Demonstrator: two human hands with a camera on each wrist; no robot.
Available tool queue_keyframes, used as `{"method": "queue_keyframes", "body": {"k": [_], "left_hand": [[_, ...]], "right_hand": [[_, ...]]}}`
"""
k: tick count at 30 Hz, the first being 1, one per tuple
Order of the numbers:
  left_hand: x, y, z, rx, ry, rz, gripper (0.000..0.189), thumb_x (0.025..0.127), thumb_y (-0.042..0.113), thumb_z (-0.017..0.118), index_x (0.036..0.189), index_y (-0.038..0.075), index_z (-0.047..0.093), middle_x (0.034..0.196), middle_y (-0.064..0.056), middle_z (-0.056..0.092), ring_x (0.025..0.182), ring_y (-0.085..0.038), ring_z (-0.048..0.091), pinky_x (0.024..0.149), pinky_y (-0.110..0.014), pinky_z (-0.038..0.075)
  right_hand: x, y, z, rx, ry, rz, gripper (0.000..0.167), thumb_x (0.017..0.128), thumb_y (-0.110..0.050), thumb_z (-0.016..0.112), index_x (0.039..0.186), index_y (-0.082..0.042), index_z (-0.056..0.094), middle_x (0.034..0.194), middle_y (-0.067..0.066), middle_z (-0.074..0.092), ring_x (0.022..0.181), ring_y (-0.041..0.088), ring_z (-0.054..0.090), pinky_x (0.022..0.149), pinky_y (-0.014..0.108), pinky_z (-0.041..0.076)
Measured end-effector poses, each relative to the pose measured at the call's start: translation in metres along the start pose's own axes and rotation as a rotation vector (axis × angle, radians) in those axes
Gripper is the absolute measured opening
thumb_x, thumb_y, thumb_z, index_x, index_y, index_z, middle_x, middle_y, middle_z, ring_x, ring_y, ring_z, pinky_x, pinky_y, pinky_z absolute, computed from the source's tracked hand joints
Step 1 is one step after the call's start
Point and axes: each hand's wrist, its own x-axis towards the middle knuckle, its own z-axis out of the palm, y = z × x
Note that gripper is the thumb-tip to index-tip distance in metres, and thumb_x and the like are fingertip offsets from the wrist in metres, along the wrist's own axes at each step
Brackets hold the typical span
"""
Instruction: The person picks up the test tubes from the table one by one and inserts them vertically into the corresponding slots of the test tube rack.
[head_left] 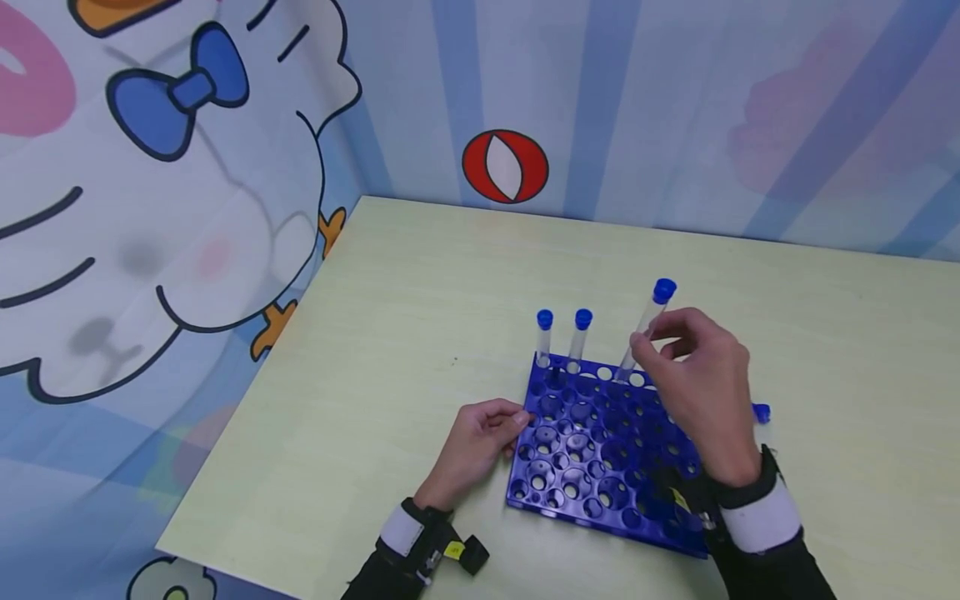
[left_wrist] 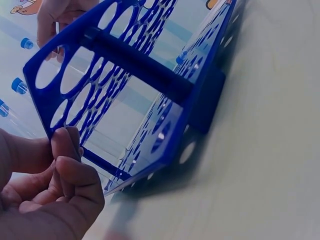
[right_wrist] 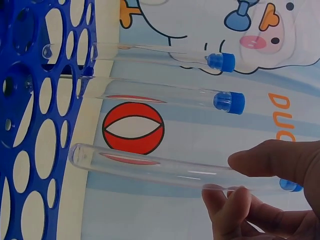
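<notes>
A blue test tube rack (head_left: 577, 450) with round holes stands on the table. My left hand (head_left: 480, 437) pinches its left edge between thumb and fingers, also seen in the left wrist view, where the hand (left_wrist: 55, 190) is at the rack's corner. My right hand (head_left: 701, 383) pinches a clear, blue-capped test tube (head_left: 636, 337) below its cap. That tube leans over the rack's back row; in the right wrist view the rounded end of the test tube (right_wrist: 145, 167) is just off the rack's holes. Two capped tubes, one on the left (head_left: 544, 337) and another (head_left: 577, 342), stand in the back row.
Another blue cap (head_left: 762, 414) shows beyond my right wrist, its tube mostly hidden. The pale tabletop (head_left: 360, 358) extends around the rack. Cartoon-printed sheets (head_left: 675, 108) rise behind the table and along its left side.
</notes>
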Motion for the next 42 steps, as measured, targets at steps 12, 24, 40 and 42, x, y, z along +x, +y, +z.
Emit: {"method": "queue_keyframes", "body": {"k": [12, 24, 40, 42], "left_hand": [[0.001, 0.001, 0.003, -0.025, -0.003, -0.035, 0.021, 0.092, 0.013, 0.056, 0.104, -0.003, 0.063, 0.078, -0.005, 0.064, 0.062, -0.010, 0.054, 0.056, -0.023, 0.048], [0.000, 0.005, 0.003, -0.020, -0.004, -0.028, 0.021, 0.092, 0.009, 0.055, 0.104, -0.007, 0.062, 0.081, -0.013, 0.064, 0.061, -0.011, 0.053, 0.055, -0.022, 0.046], [-0.008, 0.028, 0.003, 0.004, -0.007, -0.022, 0.021, 0.092, 0.004, 0.053, 0.104, -0.011, 0.060, 0.083, -0.019, 0.064, 0.061, -0.011, 0.052, 0.056, -0.023, 0.047], [-0.009, 0.029, 0.003, 0.005, -0.008, -0.022, 0.021, 0.092, 0.004, 0.053, 0.104, -0.011, 0.060, 0.083, -0.020, 0.064, 0.061, -0.012, 0.052, 0.056, -0.023, 0.047]], "right_hand": [[0.002, -0.001, 0.012, -0.018, 0.002, -0.016, 0.022, 0.084, -0.024, 0.065, 0.094, -0.005, 0.062, 0.090, 0.011, 0.065, 0.071, 0.020, 0.056, 0.052, 0.020, 0.044], [0.001, 0.005, 0.022, -0.022, -0.054, -0.009, 0.022, 0.084, -0.023, 0.065, 0.095, -0.005, 0.061, 0.088, 0.011, 0.065, 0.073, 0.022, 0.058, 0.052, 0.024, 0.047], [0.002, 0.013, 0.029, -0.014, -0.139, 0.035, 0.022, 0.085, -0.023, 0.065, 0.096, -0.004, 0.061, 0.093, 0.014, 0.064, 0.072, 0.024, 0.062, 0.055, 0.029, 0.051], [0.002, 0.014, 0.029, -0.013, -0.149, 0.037, 0.021, 0.084, -0.022, 0.065, 0.095, -0.004, 0.061, 0.093, 0.014, 0.064, 0.071, 0.024, 0.062, 0.055, 0.028, 0.050]]}}
